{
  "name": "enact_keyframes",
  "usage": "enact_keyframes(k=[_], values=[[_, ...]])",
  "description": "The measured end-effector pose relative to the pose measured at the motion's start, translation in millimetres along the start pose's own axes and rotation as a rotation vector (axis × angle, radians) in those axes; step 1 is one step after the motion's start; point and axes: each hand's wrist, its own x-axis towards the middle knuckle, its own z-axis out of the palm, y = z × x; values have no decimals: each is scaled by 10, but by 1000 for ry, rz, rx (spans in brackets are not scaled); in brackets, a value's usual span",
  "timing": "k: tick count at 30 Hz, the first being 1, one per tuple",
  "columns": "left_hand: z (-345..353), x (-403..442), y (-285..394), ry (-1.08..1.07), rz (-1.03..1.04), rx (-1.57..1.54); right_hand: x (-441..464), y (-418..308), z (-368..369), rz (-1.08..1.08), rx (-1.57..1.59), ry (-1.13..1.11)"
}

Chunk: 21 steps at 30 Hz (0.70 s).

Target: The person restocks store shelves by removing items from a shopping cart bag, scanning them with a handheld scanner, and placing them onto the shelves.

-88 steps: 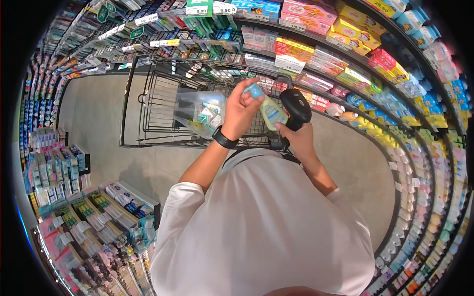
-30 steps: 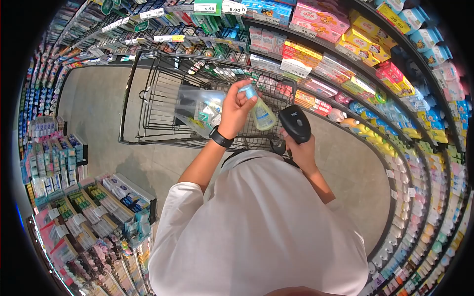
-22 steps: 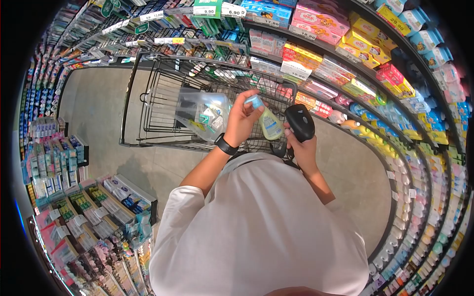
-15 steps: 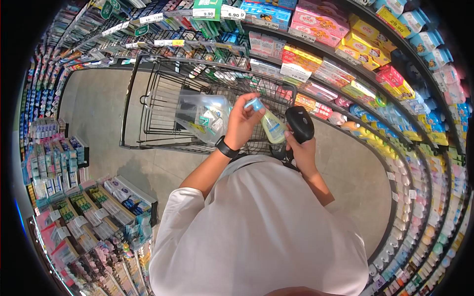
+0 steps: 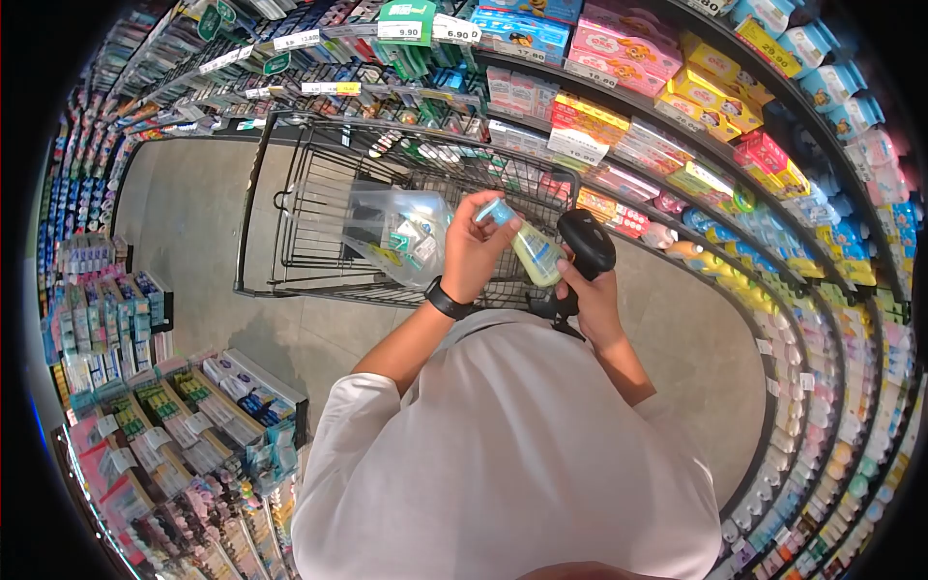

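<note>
While the shopping cart stands below, the right hand grips a black handheld device and the left hand pinches the bottle over the cart's near right corner, an apparent positioning step calling for steady alignment.

green tag: 9.90 | white tag: 6.90 | pink-box tag: 18.80
</note>
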Motion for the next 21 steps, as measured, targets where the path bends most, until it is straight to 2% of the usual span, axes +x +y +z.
enact_keyframes(k=[6, 8, 15, 21], values=[[-36, -54, 54, -67, -108, -59, 34, -32, -30, -31, 34, -9], [-41, -67, 52, -99, -113, -102, 47, -28, -56, 1, 129, -22], [-31, -117, 14, -250, -117, -219, 49, -33, -92, 1, 162, -66], [-18, -157, 73, -270, -131, -178, 31, -16, -55, 7, 154, -64]])
